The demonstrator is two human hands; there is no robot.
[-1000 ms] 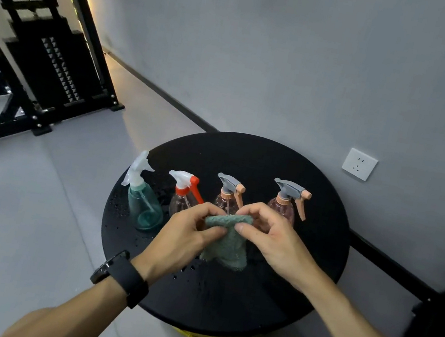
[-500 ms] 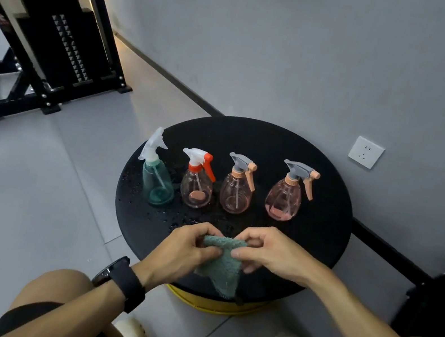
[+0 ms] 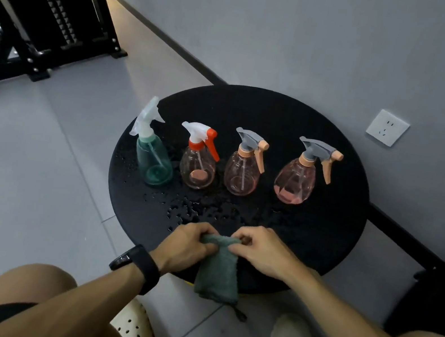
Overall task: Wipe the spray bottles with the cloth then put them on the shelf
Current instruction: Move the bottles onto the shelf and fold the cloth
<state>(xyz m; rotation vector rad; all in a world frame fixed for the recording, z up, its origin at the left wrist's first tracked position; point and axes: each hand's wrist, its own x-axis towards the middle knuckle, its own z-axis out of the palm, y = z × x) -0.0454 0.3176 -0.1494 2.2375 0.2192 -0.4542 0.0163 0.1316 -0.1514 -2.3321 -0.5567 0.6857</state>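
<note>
A person sits at a small round black desk (image 3: 330, 241), seen from above. Four spray bottles stand upright in a row across its middle, apart from one another: a green bottle (image 3: 152, 160) at the left, a clear bottle with a red trigger (image 3: 197, 168), a pink bottle (image 3: 241, 173), and a second pink bottle (image 3: 295, 181) at the right. Water droplets (image 3: 193, 210) bead on the desk in front of them.

The risk lies in that wet. The bottles probably carry droplets too, so one could slip through a hand when lifted, or tip into its neighbour. The cloth, held by its top edge alone, may drag through the puddle and soak up water, smearing rather than drying.

The left hand (image 3: 186, 246) and the right hand (image 3: 265, 253) both have their fingers curled, pinching the top edge of a green cloth (image 3: 219, 274) between them at the near rim of the desk. The cloth hangs down over the rim. Neither hand touches a bottle. No shelf is visible.
</note>
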